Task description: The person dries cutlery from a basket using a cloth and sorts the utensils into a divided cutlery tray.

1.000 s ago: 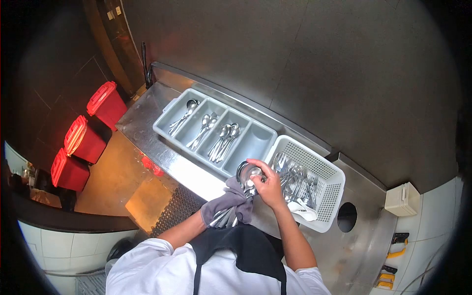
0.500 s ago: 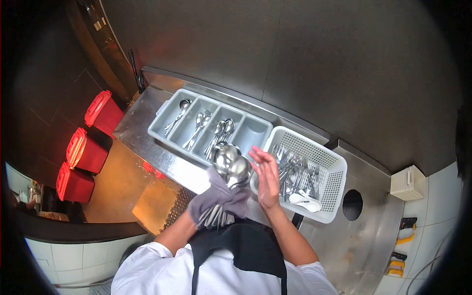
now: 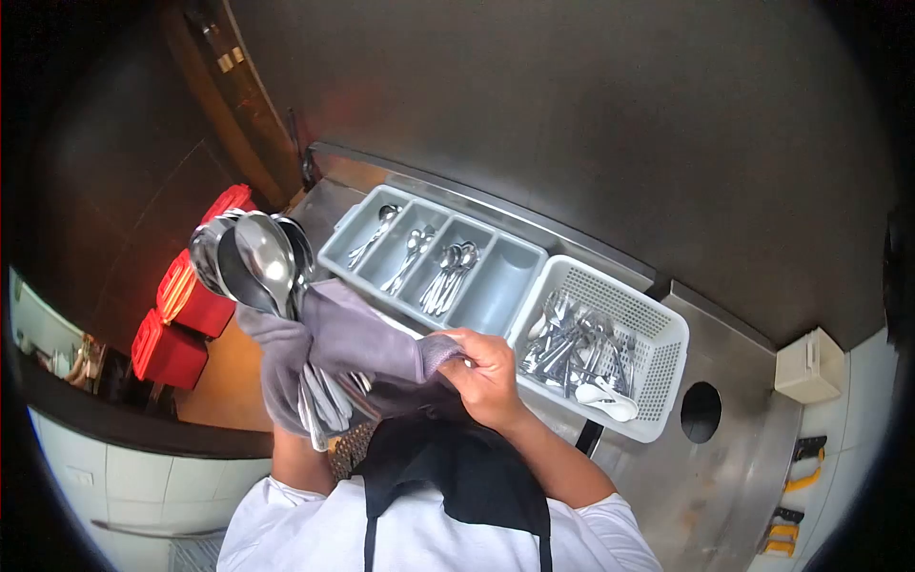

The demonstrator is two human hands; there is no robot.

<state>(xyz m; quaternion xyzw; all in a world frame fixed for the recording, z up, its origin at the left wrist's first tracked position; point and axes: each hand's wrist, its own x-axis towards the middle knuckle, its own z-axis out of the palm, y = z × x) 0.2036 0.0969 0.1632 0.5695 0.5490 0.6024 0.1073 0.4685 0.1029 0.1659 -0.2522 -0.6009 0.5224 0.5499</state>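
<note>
Several large metal spoons (image 3: 265,255) stand in a bunch at the left, bowls up, wrapped at the handles by a purple-grey cloth (image 3: 362,334). My left hand (image 3: 286,381) is under the cloth, closed round the bundle; its fingers are hidden. My right hand (image 3: 486,374) pinches the cloth's right end and stretches it out. Beyond my hands lies a grey divided tray (image 3: 434,319), with spoons in three compartments. To its right a white perforated basket (image 3: 660,381) holds a pile of cutlery (image 3: 581,348) and white spoons (image 3: 608,402).
The steel counter (image 3: 658,486) has a round hole (image 3: 701,412) on the right. A beige box (image 3: 810,366) and yellow-handled tools (image 3: 803,467) are at the right wall. Red lidded bins (image 3: 172,351) stand on the left.
The bundle of spoons and cloth has moved left and up towards the camera. My right hand, open before, has closed on the cloth's end and draws it out.
</note>
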